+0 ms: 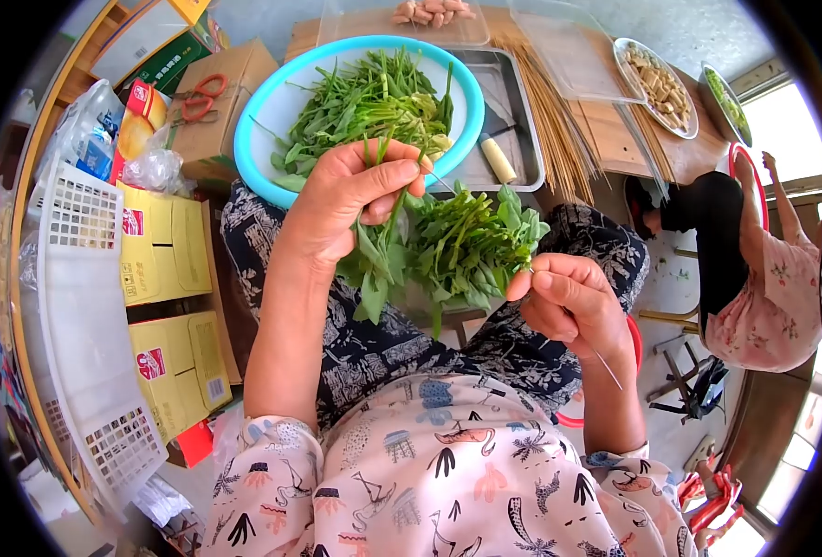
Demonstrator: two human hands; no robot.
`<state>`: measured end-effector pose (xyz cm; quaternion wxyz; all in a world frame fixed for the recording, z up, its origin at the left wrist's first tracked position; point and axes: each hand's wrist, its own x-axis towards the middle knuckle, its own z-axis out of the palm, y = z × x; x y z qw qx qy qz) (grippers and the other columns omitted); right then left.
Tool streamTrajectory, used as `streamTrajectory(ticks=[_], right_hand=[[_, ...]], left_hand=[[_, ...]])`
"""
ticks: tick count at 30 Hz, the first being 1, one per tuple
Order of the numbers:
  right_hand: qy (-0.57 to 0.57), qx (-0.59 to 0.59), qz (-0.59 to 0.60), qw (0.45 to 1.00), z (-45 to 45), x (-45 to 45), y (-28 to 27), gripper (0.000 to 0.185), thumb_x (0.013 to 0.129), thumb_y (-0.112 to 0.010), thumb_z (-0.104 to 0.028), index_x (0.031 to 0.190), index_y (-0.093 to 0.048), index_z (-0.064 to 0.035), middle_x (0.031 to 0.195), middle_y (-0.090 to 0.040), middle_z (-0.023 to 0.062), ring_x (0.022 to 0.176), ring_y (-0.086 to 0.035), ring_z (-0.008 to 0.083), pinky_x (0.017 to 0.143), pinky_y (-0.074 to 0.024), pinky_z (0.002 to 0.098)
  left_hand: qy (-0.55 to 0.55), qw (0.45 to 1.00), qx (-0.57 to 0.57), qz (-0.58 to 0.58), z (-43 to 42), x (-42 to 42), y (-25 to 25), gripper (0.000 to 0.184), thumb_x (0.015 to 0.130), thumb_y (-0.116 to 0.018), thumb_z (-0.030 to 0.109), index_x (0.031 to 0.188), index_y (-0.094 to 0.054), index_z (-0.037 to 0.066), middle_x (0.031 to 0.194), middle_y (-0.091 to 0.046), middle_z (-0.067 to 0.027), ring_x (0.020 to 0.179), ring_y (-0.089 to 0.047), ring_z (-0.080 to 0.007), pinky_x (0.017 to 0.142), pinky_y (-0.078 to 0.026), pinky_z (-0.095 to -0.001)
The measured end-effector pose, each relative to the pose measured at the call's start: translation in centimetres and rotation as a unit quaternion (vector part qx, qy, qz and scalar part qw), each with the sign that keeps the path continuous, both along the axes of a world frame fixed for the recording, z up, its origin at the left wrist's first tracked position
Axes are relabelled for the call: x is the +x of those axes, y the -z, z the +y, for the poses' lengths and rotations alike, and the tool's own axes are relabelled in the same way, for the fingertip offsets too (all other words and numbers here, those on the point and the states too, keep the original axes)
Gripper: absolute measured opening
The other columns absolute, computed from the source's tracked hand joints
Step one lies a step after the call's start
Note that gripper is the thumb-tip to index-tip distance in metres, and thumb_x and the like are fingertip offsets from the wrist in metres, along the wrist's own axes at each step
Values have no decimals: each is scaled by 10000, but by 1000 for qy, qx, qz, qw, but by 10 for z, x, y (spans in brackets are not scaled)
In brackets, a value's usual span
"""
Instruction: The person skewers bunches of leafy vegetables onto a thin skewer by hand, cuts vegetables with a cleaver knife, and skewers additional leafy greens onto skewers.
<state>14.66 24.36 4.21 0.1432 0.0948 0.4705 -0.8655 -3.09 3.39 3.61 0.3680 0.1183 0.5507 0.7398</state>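
Thin and metallic, a skewer (605, 366) is pinched between the thumb and fingers of my right hand (569, 302). A thick bunch of leafy greens (476, 246) is threaded along it, between my two hands. My left hand (355, 200) is closed on a few green leafy stems (374, 269), whose leaves hang below the fingers near the skewer's far end. Just beyond my left hand, a blue-rimmed basin (245, 139) holds a heap of loose leafy greens (364, 107).
A metal tray (533, 139) holds a wooden-handled tool (497, 160). Bamboo skewers (550, 111), metal skewers (647, 144) and a plate of cut food (663, 93) lie rightward. Red-handled scissors (202, 97) rest on a carton at left. Another person (773, 297) sits at right.
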Motion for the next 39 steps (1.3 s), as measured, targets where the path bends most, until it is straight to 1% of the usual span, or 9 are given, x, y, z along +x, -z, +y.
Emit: streamTrajectory(ticks=[13,16,18,21,26,30,32,34,39], right_hand=[[-14,-57,-32,998,-8,-4,1,263,959,-473,-160,959,-623,56,456,-370,-46,384,-275,35,398,-227,202],[-15,-64,-48,997,-10,-8,1,266,962,-470,-170,960,-623,47,455,-364,-48,386,-272,38,399,-228,204],[-14,-60,-58,996,-12,-9,2,266,964,-468,-174,960,-624,42,456,-362,-49,387,-271,40,400,-229,204],[0,-20,-46,999,-11,-12,8,251,964,-457,-164,967,-626,21,453,-354,-51,379,-272,40,386,-225,204],[66,-49,-6,997,-1,-10,18,227,967,-450,-147,943,-619,4,446,-358,-49,364,-270,38,373,-213,202],[131,42,-2,990,-15,-20,9,139,919,-564,-134,958,-616,-11,510,-390,-90,395,-282,9,382,-195,190],[159,106,14,981,-22,-30,10,193,878,-617,-102,1047,-604,-9,569,-431,-111,441,-312,-18,402,-189,177],[171,170,7,970,-30,-38,4,238,886,-598,-87,1102,-581,10,559,-426,-88,427,-298,-2,396,-207,178],[153,153,30,976,-35,-44,8,206,876,-612,-99,1050,-595,11,681,-607,9,449,-359,-5,397,-218,155]], left_hand=[[56,998,-7,-16,-5,4,10,151,813,-687,126,919,-661,22,744,-647,-40,488,-405,-20,435,-281,-164],[39,999,0,-7,0,9,13,147,814,-697,142,919,-652,50,739,-635,-35,494,-421,-20,426,-272,-154],[12,1000,-1,-14,4,13,15,145,813,-689,114,910,-653,12,680,-609,-10,481,-388,-19,433,-258,-172],[30,999,-15,11,5,12,23,211,820,-702,171,969,-640,34,702,-567,19,511,-393,-24,437,-253,-173],[-11,999,1,30,-5,11,24,232,903,-578,273,981,-542,58,831,-553,3,588,-416,-39,475,-280,-188],[34,999,23,16,0,22,28,184,926,-528,238,934,-528,54,843,-566,-22,589,-431,-51,474,-294,-194],[72,997,30,12,6,31,25,178,939,-520,215,907,-555,44,827,-578,-29,594,-438,-52,492,-316,-193],[103,994,37,4,12,39,24,198,947,-515,223,911,-570,37,825,-580,-23,603,-438,-48,515,-322,-183],[136,990,15,22,20,47,18,220,956,-508,232,915,-587,31,828,-584,-17,616,-435,-47,536,-329,-177]])
